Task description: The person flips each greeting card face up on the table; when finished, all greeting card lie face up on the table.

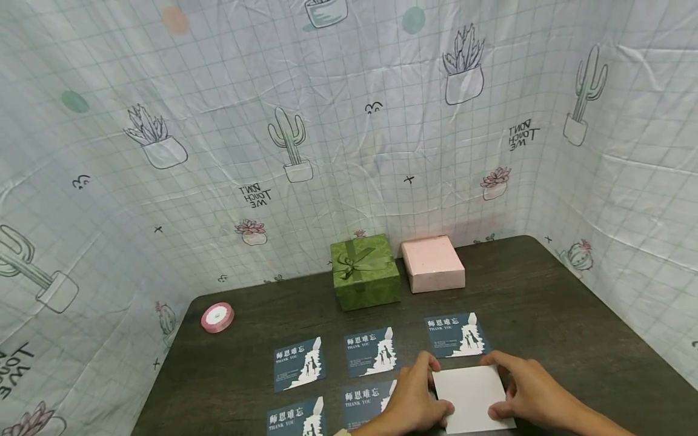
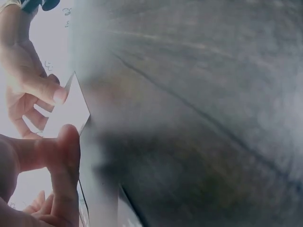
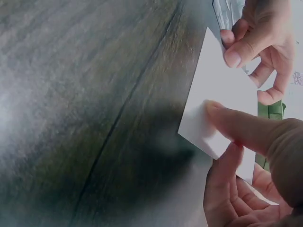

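A blank white card [image 1: 470, 396] is held between both hands low on the right side of the head view. My left hand [image 1: 410, 396] pinches its left edge, and my right hand [image 1: 531, 390] grips the right edge. Seen from the right wrist, the right thumb [image 3: 232, 120] lies on the card's white face, with fingers around its edge. Several dark blue printed cards lie on the table: one [image 1: 457, 335] just beyond the white card, another [image 1: 371, 351] left of it, and one [image 1: 362, 401] partly covered by the left hand.
At the back of the dark table [image 1: 545, 303] stand a green box [image 1: 368, 272] with a ribbon bow and a pink box [image 1: 433, 264]. A pink ribbon roll [image 1: 217, 317] lies far left. A patterned cloth [image 1: 338, 139] hangs behind.
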{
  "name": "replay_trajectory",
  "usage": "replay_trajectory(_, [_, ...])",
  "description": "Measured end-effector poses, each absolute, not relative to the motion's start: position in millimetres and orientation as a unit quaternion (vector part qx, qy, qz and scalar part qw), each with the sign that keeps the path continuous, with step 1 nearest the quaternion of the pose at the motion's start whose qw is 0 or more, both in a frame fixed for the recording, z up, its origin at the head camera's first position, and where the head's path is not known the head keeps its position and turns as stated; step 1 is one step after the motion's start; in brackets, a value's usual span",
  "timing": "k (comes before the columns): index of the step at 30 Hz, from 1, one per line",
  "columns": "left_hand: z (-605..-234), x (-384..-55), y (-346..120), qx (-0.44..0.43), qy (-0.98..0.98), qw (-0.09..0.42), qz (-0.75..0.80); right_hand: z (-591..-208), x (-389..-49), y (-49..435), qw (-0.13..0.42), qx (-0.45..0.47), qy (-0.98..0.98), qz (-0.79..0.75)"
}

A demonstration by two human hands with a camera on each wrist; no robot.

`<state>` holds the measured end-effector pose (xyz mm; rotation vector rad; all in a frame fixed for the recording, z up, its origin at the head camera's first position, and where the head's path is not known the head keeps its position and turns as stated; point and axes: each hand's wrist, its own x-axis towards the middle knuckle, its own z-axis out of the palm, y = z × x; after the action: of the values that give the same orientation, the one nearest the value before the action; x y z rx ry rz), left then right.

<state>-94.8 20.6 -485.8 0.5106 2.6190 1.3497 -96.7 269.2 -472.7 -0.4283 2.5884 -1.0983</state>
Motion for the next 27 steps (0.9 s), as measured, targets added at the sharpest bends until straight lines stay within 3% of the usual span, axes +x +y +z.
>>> replay_trajectory(5, [-486.7, -91.8, 21.5, 0.137, 0.832, 0.118, 0.524, -469.7, -95.2, 272.3, 0.168, -0.124, 0.873, -0.442])
replay_trajectory(10, [-489.5, -91.2, 22.2, 0.110, 0.771, 0.153, 0.609, -465.1, -96.6, 275.1, 0.221, -0.058, 0.835, -0.501])
replay_trajectory(18, [-486.4, -94.2, 22.7, -0.006, 0.685, 0.211, 0.697, -459.7, -98.9, 279.8, 0.292, 0.022, 0.767, -0.570])
replay_trajectory(27, [-482.8, -94.6, 15.4, -0.030, 0.669, 0.249, 0.699, -454.4, -104.4, 288.7, 0.364, -0.033, 0.690, -0.625])
